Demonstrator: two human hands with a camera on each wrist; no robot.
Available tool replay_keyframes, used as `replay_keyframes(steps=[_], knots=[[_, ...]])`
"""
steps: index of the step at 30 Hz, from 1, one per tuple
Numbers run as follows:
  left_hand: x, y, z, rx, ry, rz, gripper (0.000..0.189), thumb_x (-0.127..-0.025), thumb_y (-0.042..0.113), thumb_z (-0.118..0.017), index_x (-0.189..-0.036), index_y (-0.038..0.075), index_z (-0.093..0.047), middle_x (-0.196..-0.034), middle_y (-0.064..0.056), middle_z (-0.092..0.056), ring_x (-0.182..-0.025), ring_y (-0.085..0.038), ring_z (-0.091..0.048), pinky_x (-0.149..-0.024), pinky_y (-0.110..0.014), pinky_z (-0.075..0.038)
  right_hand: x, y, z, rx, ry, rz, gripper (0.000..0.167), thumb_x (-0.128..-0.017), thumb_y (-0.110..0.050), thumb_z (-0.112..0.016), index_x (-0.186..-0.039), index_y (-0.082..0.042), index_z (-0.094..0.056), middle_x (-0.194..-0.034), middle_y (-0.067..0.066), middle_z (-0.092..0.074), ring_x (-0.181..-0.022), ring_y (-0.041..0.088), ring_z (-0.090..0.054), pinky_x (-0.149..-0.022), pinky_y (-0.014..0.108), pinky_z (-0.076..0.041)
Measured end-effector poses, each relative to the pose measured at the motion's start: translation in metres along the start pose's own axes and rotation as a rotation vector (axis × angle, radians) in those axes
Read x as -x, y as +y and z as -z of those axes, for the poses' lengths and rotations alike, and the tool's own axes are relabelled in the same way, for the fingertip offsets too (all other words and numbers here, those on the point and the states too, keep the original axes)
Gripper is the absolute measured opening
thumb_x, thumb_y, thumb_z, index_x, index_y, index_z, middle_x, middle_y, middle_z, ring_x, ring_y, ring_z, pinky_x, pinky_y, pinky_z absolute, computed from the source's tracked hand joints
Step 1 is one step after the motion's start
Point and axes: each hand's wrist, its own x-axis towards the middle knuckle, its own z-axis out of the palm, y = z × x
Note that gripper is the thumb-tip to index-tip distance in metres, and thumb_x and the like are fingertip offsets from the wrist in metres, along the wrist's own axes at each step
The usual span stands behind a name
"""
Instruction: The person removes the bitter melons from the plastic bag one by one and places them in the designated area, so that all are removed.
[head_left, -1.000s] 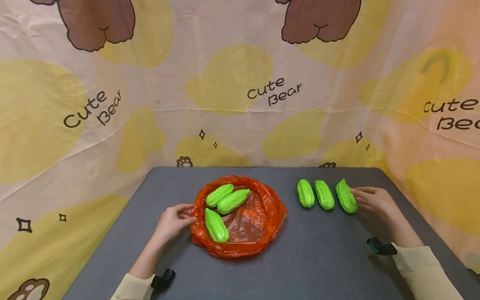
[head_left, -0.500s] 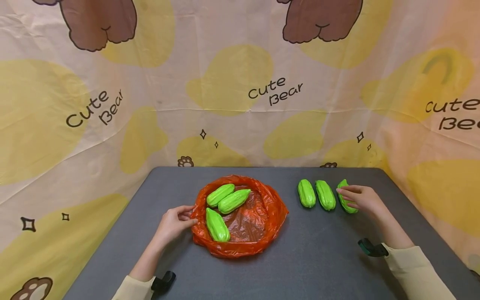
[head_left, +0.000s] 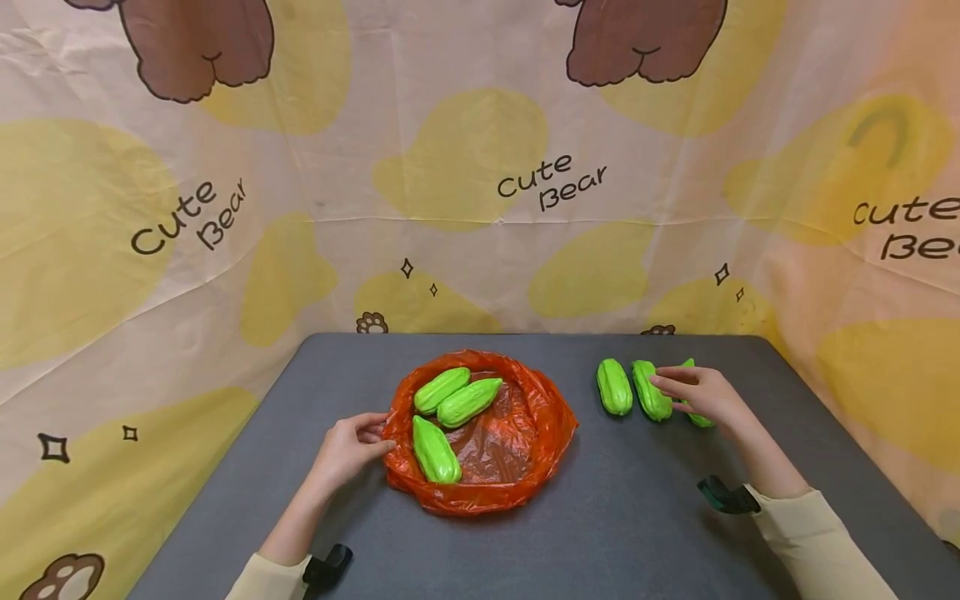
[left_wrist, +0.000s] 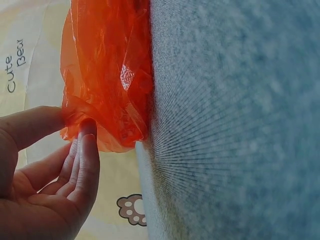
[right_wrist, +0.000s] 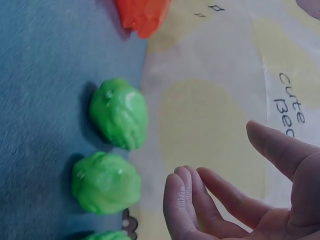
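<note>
A red plastic bag (head_left: pixel 557 425) stands with its mouth wide and its rim rolled down. Inside it lie three glossy green ridged gourds, one (head_left: pixel 435 450) near my left hand (head_left: pixel 347 450). That hand pinches the bag's left rim between thumb and fingers, as the left wrist view shows on the red plastic (left_wrist: pixel 107 60). To the right, three more such gourds lie in a row: left (head_left: pixel 615 387), middle (head_left: pixel 647 392) and right (head_left: pixel 702 421). My right hand (head_left: pixel 708 396) hovers above the right one, fingers spread, fingertips overlapping the middle one; it holds nothing.
The grey tabletop (head_left: pixel 630 517) ends at a back edge against a hanging cloth (head_left: pixel 465 275) printed with bears and yellow patches. The cloth also rises along both sides. A black wrist camera (head_left: pixel 727 496) sits at the right sleeve.
My right hand has moved left, from beside the right gourd to over it, with its fingertips now at the middle one. The left hand stays at the bag's rim.
</note>
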Motion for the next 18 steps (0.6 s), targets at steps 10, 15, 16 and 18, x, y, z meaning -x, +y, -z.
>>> replay_keyframes(steps=[10, 15, 16, 18], knots=[[0.001, 0.002, 0.000, -0.008, 0.007, 0.007, 0.044, -0.077, 0.010, -0.077, -0.117, -0.002, -0.064, -0.097, -0.011, -0.070, -0.078, -0.014, -0.065, -0.066, -0.021, -0.050, 0.000, -0.015, -0.015, -0.026, -0.010, 0.051, 0.067, -0.094, -0.042, -0.055, -0.139, 0.006, -0.042, -0.140, 0.028, -0.044, -0.122, 0.040, -0.051, -0.093, 0.044, -0.048], [0.003, 0.003, 0.001, -0.003, 0.005, 0.002, 0.046, -0.076, 0.011, -0.077, -0.117, -0.003, -0.064, -0.096, -0.012, -0.069, -0.077, -0.014, -0.065, -0.065, -0.021, -0.050, -0.002, -0.019, -0.024, -0.054, -0.027, 0.084, 0.065, -0.094, -0.039, -0.057, -0.138, 0.006, -0.042, -0.138, 0.029, -0.045, -0.120, 0.039, -0.053, -0.093, 0.044, -0.049], [0.003, 0.003, 0.001, -0.004, 0.004, 0.004, 0.046, -0.076, 0.011, -0.077, -0.118, -0.003, -0.064, -0.096, -0.011, -0.069, -0.077, -0.013, -0.065, -0.065, -0.021, -0.050, -0.003, -0.020, -0.027, -0.055, -0.030, 0.091, 0.065, -0.094, -0.039, -0.057, -0.138, 0.007, -0.042, -0.138, 0.029, -0.046, -0.120, 0.038, -0.053, -0.093, 0.044, -0.049], [0.004, 0.003, 0.001, -0.007, 0.003, 0.004, 0.046, -0.076, 0.011, -0.077, -0.118, -0.003, -0.064, -0.095, -0.011, -0.069, -0.078, -0.014, -0.065, -0.065, -0.021, -0.050, -0.004, -0.022, -0.031, -0.063, -0.036, 0.098, 0.065, -0.093, -0.038, -0.058, -0.138, 0.007, -0.043, -0.137, 0.029, -0.046, -0.119, 0.038, -0.053, -0.093, 0.044, -0.049]])
